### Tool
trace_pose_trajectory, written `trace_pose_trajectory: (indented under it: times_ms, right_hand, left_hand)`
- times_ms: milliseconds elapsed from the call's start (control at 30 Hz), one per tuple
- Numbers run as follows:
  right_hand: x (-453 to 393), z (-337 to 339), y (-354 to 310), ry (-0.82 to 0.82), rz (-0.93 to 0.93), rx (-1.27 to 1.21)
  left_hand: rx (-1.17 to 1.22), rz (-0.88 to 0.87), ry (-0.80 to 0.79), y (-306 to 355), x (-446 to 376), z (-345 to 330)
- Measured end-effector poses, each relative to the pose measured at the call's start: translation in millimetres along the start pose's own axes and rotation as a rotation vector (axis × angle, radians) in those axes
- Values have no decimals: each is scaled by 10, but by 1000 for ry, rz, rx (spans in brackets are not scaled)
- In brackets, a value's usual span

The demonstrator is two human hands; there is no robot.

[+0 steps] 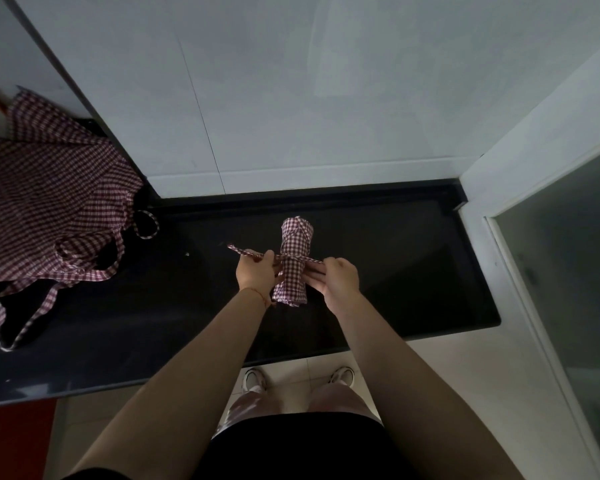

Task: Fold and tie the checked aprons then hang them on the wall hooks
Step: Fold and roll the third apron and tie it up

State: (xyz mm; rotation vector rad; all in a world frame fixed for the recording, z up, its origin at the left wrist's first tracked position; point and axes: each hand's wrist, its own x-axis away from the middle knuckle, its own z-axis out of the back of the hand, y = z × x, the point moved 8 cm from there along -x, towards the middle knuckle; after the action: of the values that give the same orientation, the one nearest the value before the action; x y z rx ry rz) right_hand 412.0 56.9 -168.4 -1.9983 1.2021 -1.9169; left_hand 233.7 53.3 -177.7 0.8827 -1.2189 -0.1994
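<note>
At the centre of the frame one apron (293, 261) lies rolled on the dark table (413, 271), the left hand (255, 274) and right hand (338, 279) each pinching a strap end, knot unfinished, while a second apron (45, 209) at left sprawls unfolded, nothing hung.

Dark counter (395, 271) open right of rolled apron (293, 261), loose apron (49, 202) sprawled left, wall (326, 98) close behind
</note>
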Motion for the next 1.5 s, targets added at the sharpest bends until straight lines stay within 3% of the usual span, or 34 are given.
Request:
trace_pose_trajectory:
  times_ms: [167,333,533,900,1033,1133,1267,1333,1400,1467,1500]
  right_hand:
    - [-26,52,9,-22,-87,136]
    - [-45,-10,-45,-69,-1,419]
    - [-1,-18,-143,-55,271,665]
    - [-58,-65,-144,-24,346,795]
    - [-102,-45,-92,35,344,775]
    - [-121,18,-13,92,296,667]
    - [-124,-39,-92,34,273,714]
    - [-119,-73,-164,1,296,786]
    - [-118,-111,-215,-22,322,850]
    - [-116,-142,-215,-39,326,874]
    - [-117,-154,-215,-43,324,872]
  left_hand:
    - [-47,9,-157,9,63,-90]
    - [-135,-42,-307,-30,134,-150]
    - [-209,-130,-259,-64,125,-89]
    - [-419,-293,-241,59,132,-120]
    - [-398,-234,-176,30,105,-83]
    - [-214,-77,-154,-99,70,-58]
    - [-145,8,-98,-104,-8,69]
    - [-374,-139,105,49,-15,274]
    - [-654,-510,270,385,121,342]
    - [-787,-758,134,548,215,164]
    - [-786,-705,-30,515,198,34]
